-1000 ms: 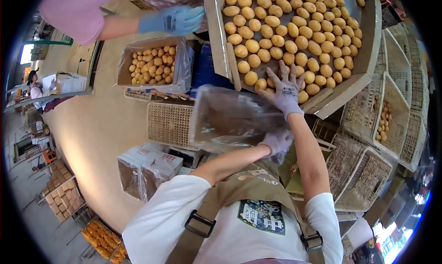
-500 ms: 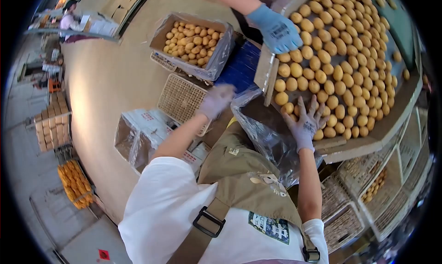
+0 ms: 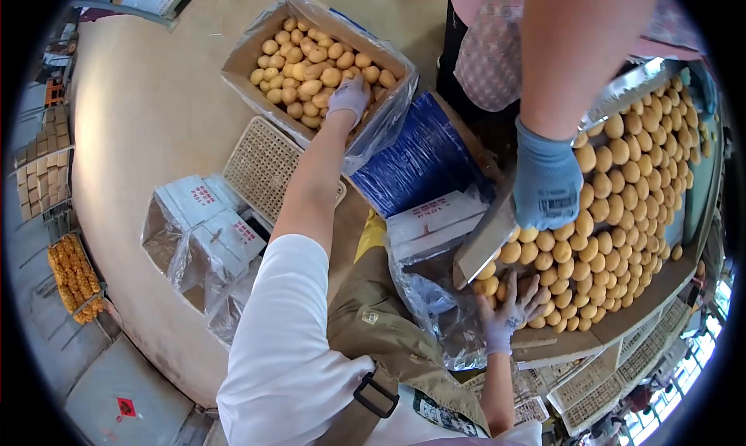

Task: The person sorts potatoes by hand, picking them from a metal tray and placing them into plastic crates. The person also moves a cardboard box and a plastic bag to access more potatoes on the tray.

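Observation:
My left hand, in a pale glove, is inside a plastic-lined carton of potatoes. Its fingers are bent down around a potato on the heap; their tips are partly hidden. My right hand, gloved too, lies with spread fingers on potatoes at the near corner of the sorting table. A blue-gloved hand of another person rests over potatoes further up the same table, beside the table's raised edge board.
A blue wrapped block stands between carton and table. An open lined box with white printed cartons is on the floor at left, near an upturned plastic crate. Crates stand under the table's right side.
My left hand has moved away from my body into the potato carton. My right hand stays spread on the potatoes. The other person has leaned in closer, and my view has shifted.

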Demonstrator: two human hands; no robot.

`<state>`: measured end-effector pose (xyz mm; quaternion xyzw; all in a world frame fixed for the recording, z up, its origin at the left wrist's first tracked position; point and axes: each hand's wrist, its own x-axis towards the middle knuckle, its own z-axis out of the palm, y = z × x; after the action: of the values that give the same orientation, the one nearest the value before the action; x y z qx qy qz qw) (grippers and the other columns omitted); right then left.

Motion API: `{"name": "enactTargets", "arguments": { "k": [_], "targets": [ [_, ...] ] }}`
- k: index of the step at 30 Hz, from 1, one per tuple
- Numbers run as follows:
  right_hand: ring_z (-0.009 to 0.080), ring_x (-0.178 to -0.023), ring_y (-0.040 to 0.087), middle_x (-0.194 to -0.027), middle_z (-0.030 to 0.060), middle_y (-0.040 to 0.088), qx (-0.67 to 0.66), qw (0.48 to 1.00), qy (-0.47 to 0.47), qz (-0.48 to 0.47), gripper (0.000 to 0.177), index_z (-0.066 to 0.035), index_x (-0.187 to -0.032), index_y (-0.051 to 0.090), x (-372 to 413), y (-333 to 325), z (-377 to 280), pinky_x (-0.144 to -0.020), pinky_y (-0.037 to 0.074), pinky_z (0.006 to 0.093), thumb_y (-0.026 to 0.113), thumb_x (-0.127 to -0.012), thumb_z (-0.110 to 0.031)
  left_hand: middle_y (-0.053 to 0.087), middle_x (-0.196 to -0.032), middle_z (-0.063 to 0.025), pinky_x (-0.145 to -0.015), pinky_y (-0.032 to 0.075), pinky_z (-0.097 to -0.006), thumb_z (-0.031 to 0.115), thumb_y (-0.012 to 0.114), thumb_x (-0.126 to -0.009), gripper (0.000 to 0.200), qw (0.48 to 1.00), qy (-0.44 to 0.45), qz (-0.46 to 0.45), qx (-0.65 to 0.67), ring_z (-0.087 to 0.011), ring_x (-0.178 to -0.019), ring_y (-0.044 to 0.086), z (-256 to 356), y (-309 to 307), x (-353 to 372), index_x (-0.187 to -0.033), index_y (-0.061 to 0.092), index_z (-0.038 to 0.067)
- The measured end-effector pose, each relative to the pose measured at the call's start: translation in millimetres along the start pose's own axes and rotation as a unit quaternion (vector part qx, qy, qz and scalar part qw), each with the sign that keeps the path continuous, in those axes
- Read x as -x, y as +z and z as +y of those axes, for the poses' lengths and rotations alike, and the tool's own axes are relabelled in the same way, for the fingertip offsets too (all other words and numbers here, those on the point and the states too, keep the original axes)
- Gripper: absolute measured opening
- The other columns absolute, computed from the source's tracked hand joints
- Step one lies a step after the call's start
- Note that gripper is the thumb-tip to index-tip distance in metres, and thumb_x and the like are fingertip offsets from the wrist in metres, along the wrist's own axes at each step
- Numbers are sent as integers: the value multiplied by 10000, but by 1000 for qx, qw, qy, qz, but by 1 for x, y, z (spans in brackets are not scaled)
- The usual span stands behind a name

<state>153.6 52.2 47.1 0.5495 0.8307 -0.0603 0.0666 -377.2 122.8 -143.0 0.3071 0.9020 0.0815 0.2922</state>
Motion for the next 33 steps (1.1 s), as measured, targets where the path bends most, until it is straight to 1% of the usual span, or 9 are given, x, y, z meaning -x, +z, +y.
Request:
{"name": "enactTargets", "arguments": {
  "k": [6, 7, 8, 10, 13, 17, 20, 25, 33],
  "targets": [
    [474, -1508, 124, -1613, 190, 273, 8, 1000, -15, 16, 873, -258, -1413, 591, 0, 5, 6, -1176, -26, 677, 781, -657, -652, 596, -1335, -166, -964, 520, -475, 316, 650, -910, 448, 994, 24, -61, -90, -370, -1178, 619, 6, -3, -11, -1307, 597, 117],
    [472, -1508, 124, -1614, 187, 274, 4, 1000, -7, 10, 872, -259, -1413, 591, -2, 3, 4, -1177, -26, 677, 782, -657, -649, 645, -1242, -154, -879, 573, -438, 217, 638, -940, 396, 998, 51, -22, -39, -330, -1106, 669, 1, -6, -3, -1315, 608, 94],
    [470, -1509, 124, -1614, 184, 275, 0, 1000, 0, 3, 870, -261, -1413, 592, -2, 0, 2, -1177, -27, 678, 783, -657, -647, 651, -1212, -149, -856, 589, -415, 181, 621, -952, 401, 981, 15, -59, 186, -315, -1084, 681, 0, -9, 4, -1340, 585, 84],
    [465, -1510, 125, -1617, 177, 275, -5, 1000, 8, -2, 871, -264, -1413, 592, -2, -4, -1, -1178, -28, 678, 789, -653, -643, 663, -1153, -140, -809, 619, -368, 109, 586, -977, 419, 795, -59, -121, 591, -283, -1040, 704, -5, -20, 20, -1390, 541, 65],
    [454, -1512, 131, -1623, 155, 276, -11, 1000, 10, 12, 866, -272, -1411, 593, 0, -1, 0, -1181, -21, 678, 818, -643, -604, 641, -1163, -145, -900, 627, -346, -14, 524, -975, 566, 559, 38, -272, 782, -291, -1063, 697, -13, -52, 75, -1512, 371, 74],
    [459, -1511, 128, -1612, 154, 306, -40, 999, 21, 9, 822, -273, -1408, 593, 0, -11, -5, -1184, -3, 677, 837, -671, -543, 603, -1246, -151, -945, 601, -342, -118, 575, -900, 688, 544, 88, -279, 786, -276, -1117, 669, 19, -86, 162, -1526, 372, 84],
    [481, -1497, 144, -1599, 164, 324, -38, 999, 18, 21, 799, -252, -1394, 607, 2, -12, -6, -1182, -1, 663, 811, -693, -578, 608, -1239, -133, -924, 595, -333, -105, 610, -894, 688, 648, 116, -222, 719, -243, -1072, 677, 43, -98, 209, -1520, 396, 85],
    [431, -1514, 131, -1620, 124, 312, -45, 998, 18, 26, 764, -247, -1381, 621, 5, -18, -7, -1180, -5, 670, 770, -719, -598, 590, -1250, -108, -896, 590, -317, -89, 685, -842, 712, 695, 151, -202, 673, -224, -1026, 675, 70, -120, 267, -1487, 432, 79],
    [441, -1520, 125, -1635, 117, 295, -73, 997, 23, 26, 756, -236, -1394, 616, 11, -23, -4, -1182, -22, 673, 733, -752, -619, 599, -1176, -113, -706, 559, -241, -12, 687, -855, 463, 681, 178, -165, 691, -151, -847, 630, 102, -121, 343, -1277, 515, 68]
  ]
}}
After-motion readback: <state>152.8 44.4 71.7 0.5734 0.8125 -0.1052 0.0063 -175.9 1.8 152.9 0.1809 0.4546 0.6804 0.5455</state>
